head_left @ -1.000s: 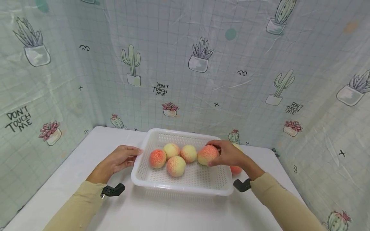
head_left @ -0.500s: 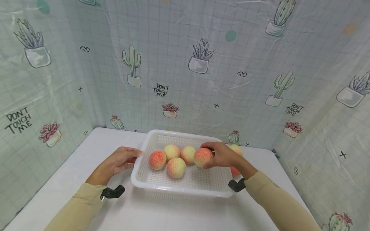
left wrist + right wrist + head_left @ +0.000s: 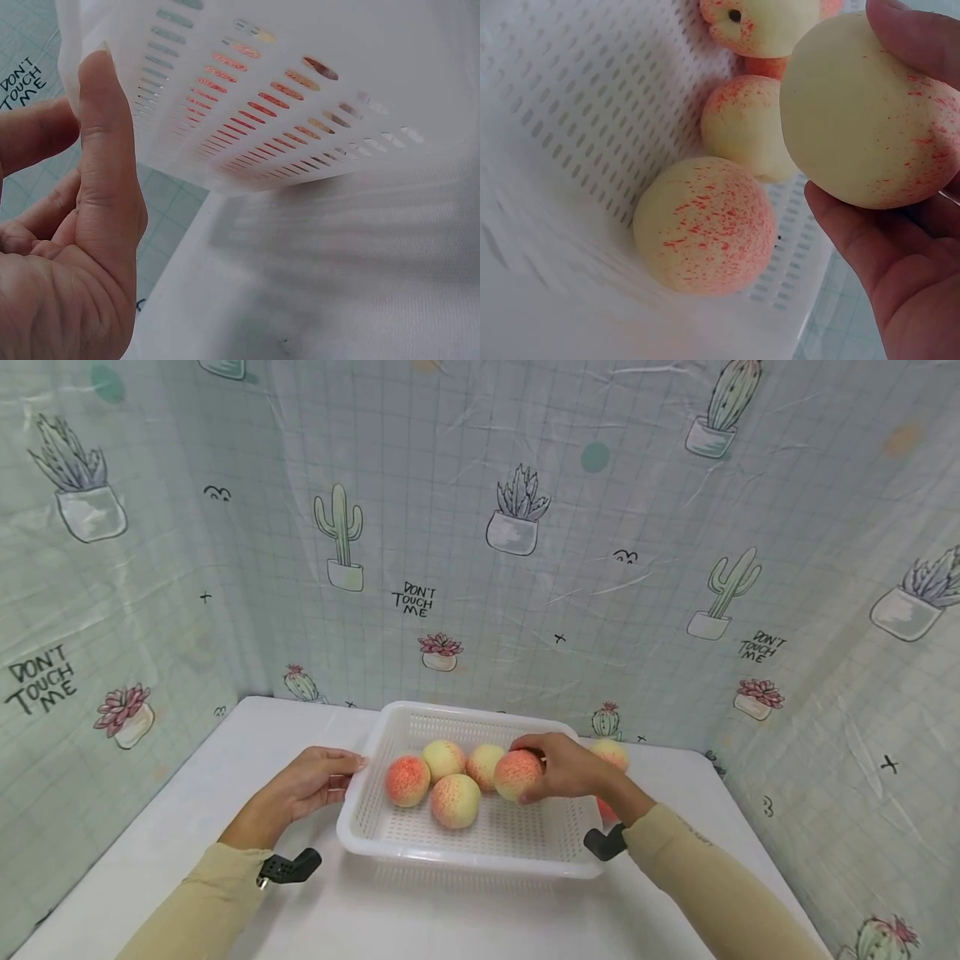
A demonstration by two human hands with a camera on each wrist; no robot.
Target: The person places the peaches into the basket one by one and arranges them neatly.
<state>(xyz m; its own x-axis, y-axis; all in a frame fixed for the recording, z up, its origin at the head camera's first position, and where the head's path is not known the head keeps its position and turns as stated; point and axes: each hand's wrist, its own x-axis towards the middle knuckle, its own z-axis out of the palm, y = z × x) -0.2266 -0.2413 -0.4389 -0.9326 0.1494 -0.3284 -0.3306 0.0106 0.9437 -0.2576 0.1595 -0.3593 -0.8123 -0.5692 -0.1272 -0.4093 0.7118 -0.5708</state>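
A white perforated plastic basket point(image 3: 468, 862) stands on the table with several peaches inside, among them a red one point(image 3: 408, 781) and a pale speckled one point(image 3: 456, 802). My left hand point(image 3: 318, 779) pinches the basket's left rim; in the left wrist view the thumb point(image 3: 105, 157) lies along the wall. Over the basket's right half, my right hand point(image 3: 566, 767) holds a peach point(image 3: 870, 120) between thumb and fingers. Seen from the right wrist, this peach is pale below with red speckles, and a gap shows between it and the peach point(image 3: 705, 225) nearest it.
Beyond the basket's right side sit a yellowish peach point(image 3: 609, 753) and a red one point(image 3: 606, 811), both partly hidden by the right arm. The white table point(image 3: 450, 918) meets a cactus-print curtain point(image 3: 480, 568) at the back and sides.
My right hand has moved left over the basket with the peach in its grip. The yellowish peach outside on the right shows more. My left hand has stayed at the rim.
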